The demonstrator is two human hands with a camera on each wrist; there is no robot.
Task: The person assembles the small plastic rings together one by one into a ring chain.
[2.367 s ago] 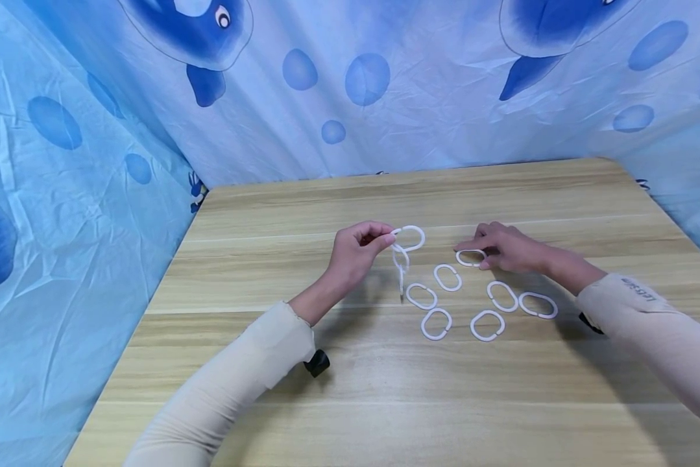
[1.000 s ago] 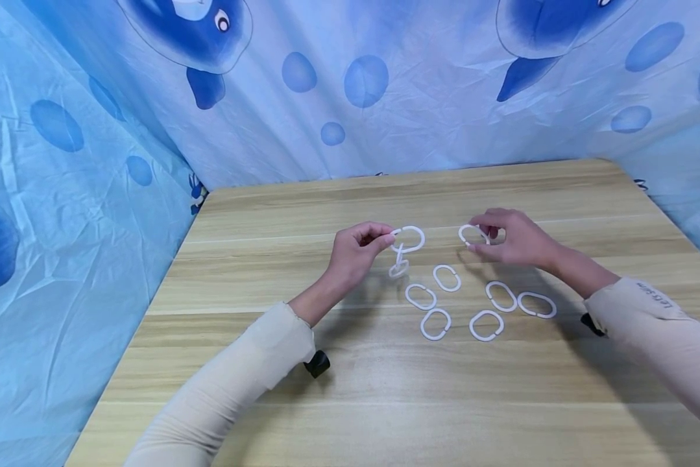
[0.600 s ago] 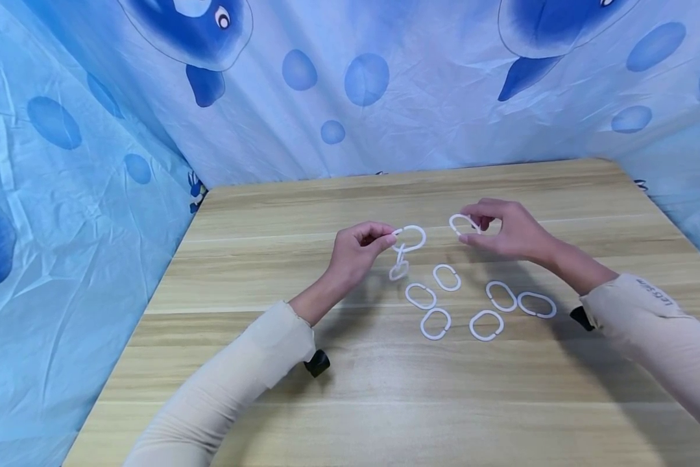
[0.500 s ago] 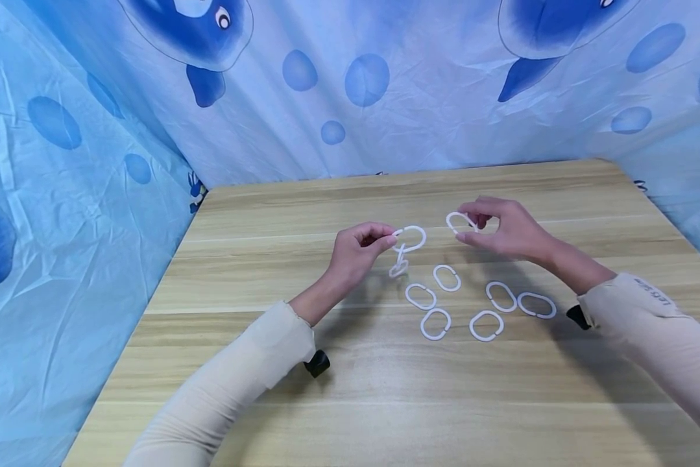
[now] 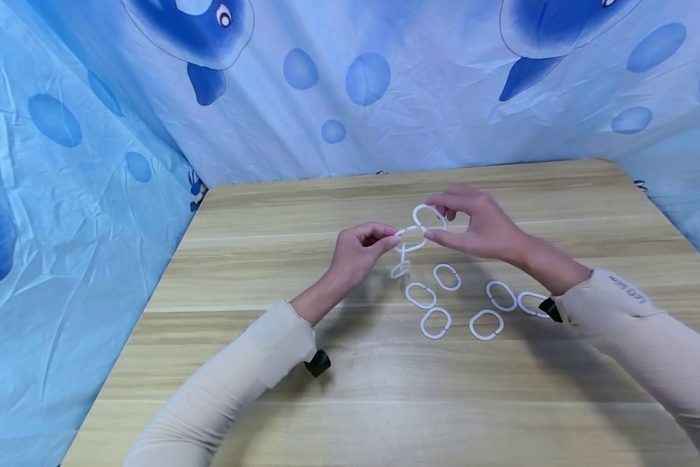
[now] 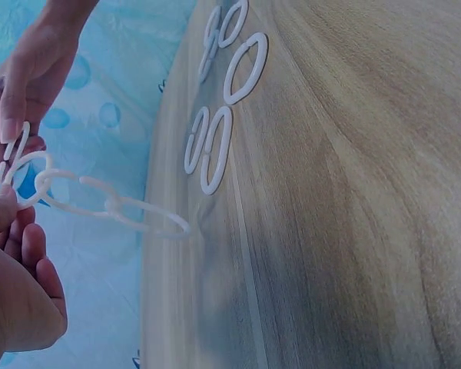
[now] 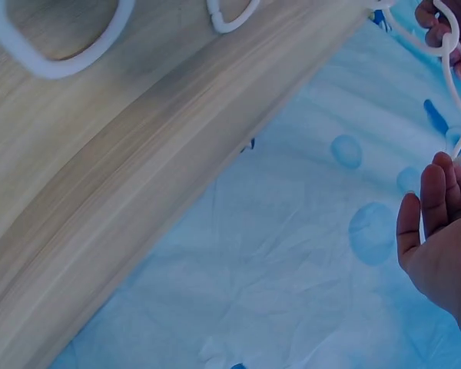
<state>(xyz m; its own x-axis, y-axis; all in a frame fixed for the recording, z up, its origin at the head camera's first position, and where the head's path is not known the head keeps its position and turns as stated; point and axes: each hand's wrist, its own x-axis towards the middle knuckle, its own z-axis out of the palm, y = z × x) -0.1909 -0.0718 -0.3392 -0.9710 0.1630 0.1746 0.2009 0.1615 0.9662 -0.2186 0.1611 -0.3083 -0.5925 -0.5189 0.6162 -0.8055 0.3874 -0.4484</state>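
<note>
My left hand (image 5: 358, 253) pinches the top link of a short chain of white plastic C-shaped links between thumb and fingertips. Lower links (image 6: 69, 207) of that chain dangle over the table, one through another in the left wrist view. My right hand (image 5: 481, 224) pinches a separate white link (image 5: 416, 213) between thumb and index finger. This link overlaps the far right edge of the chain's top link (image 5: 410, 250) in the head view; whether the two are hooked together, I cannot tell. The right wrist view catches the right hand (image 7: 446, 231) with its other fingers extended.
Several loose white links lie on the wooden table (image 5: 361, 402) below the hands, such as one link (image 5: 435, 277) just under the chain. A black wrist camera (image 5: 551, 309) partly covers the rightmost link. Blue dolphin-print sheeting (image 5: 431, 130) hangs behind and at the sides.
My right hand picked a link up off the table, raised it and carried it left to the chain's top link. The left hand has stayed put while the dangling links swung.
</note>
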